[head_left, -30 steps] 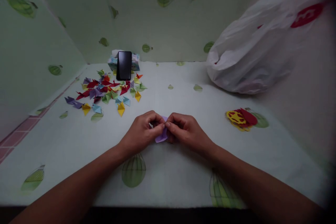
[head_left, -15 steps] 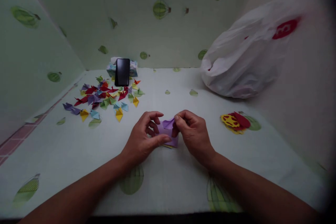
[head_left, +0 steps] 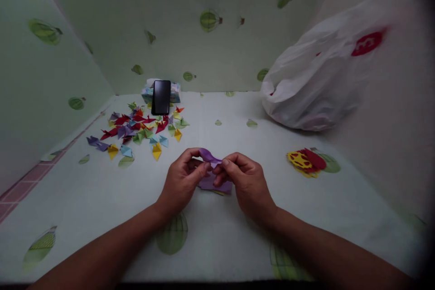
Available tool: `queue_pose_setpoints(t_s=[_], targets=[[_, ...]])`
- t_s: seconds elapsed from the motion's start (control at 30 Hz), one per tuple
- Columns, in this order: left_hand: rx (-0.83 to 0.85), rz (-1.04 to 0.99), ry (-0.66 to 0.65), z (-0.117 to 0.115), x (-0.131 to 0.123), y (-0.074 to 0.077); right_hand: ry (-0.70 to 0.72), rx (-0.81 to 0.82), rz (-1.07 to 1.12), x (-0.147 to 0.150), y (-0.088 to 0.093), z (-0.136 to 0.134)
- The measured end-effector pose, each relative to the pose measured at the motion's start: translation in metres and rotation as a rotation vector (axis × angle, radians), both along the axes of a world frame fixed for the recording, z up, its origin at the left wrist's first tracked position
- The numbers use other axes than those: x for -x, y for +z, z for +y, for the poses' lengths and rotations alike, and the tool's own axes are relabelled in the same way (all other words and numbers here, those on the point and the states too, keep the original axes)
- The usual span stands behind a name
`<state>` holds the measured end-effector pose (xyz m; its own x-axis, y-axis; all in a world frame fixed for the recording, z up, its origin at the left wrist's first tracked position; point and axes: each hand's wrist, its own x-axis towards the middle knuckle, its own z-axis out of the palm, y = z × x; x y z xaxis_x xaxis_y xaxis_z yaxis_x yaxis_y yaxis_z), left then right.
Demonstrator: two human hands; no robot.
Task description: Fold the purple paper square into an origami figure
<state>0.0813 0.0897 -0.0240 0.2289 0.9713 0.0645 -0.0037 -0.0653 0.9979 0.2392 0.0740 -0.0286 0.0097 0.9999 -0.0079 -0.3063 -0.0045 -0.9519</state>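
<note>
A piece of purple origami paper (head_left: 210, 157) is held up between my two hands, bent along its length. My left hand (head_left: 185, 179) pinches its left end between thumb and fingers. At the right end, the thumb and forefinger of my right hand (head_left: 245, 180) grip it. Beneath my fingers lies a small stack of square paper sheets (head_left: 217, 186), purple on top with a yellow edge showing below. The fingers hide part of both the held piece and the stack.
Folded paper cranes (head_left: 136, 129) in many colours are scattered at the back left. Behind them a black phone (head_left: 161, 97) leans on a tissue box (head_left: 176, 92). A white plastic bag (head_left: 312, 77) stands back right, with yellow and red paper cutouts (head_left: 306, 161) in front.
My left hand has closed from a loose curl into a pinch on the purple paper. The piece now stretches between both hands. The view has shifted slightly.
</note>
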Motion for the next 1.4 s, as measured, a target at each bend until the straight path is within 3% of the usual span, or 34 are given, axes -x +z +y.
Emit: queue_pose_setpoints(t_s=[0.23, 0.4, 0.63, 0.87, 1.0, 1.13, 1.4], targets=[[0.059, -0.156, -0.011, 0.004, 0.000, -0.001, 0.033, -0.005, -0.039, 0.001, -0.002, -0.002], [0.048, -0.158, -0.014, 0.004, -0.001, -0.003, 0.054, -0.001, -0.076, 0.002, -0.002, -0.004], [0.061, -0.151, 0.003, 0.005, 0.000, -0.005, 0.239, 0.023, -0.099, 0.001, 0.000, -0.003], [0.280, -0.176, -0.155, 0.010, 0.005, 0.002, 0.126, -0.057, -0.165, -0.011, -0.004, 0.010], [0.375, -0.152, -0.289, 0.009, 0.006, 0.005, 0.221, -0.033, -0.202, -0.012, -0.002, 0.012], [0.338, -0.104, -0.345, 0.008, 0.005, 0.008, 0.297, -0.009, -0.203, -0.008, -0.002, 0.010], [0.238, 0.005, -0.311, 0.007, 0.008, 0.010, 0.251, 0.030, -0.194, -0.008, -0.001, 0.011]])
